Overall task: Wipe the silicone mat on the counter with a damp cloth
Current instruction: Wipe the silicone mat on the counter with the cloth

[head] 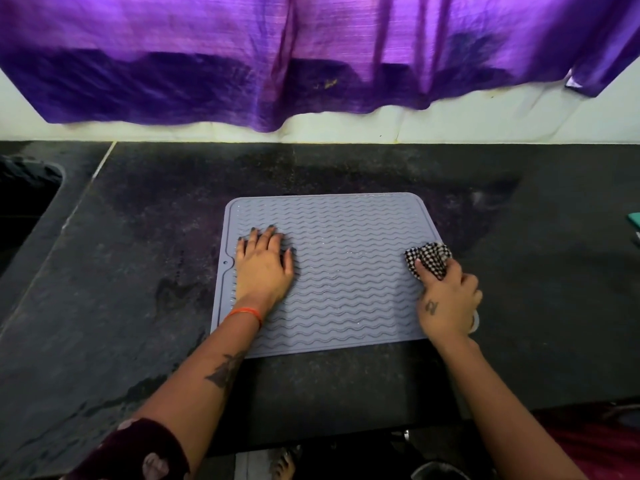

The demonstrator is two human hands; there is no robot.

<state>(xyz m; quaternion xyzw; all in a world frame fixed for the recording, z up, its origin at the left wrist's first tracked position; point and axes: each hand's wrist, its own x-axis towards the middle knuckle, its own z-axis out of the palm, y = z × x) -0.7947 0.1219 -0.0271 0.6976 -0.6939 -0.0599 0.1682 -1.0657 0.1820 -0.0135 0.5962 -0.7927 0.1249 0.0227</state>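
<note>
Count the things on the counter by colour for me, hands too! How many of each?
Grey: 1, the silicone mat
Black-and-white checked: 1, the cloth, bunched in the right hand
Teal: 1, an object cut off at the right edge
Hands: 2, with the left hand flat on the mat
Total: 5

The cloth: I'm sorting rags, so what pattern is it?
The cloth is black-and-white checked, seen in the head view.

Grey-lilac rectangular silicone mat (332,271) with wavy ridges, black-and-white checked cloth (428,259) at its right edge, dark speckled stone counter (138,237), shiny purple curtain (311,57), thin orange wrist thread (244,313)
</note>
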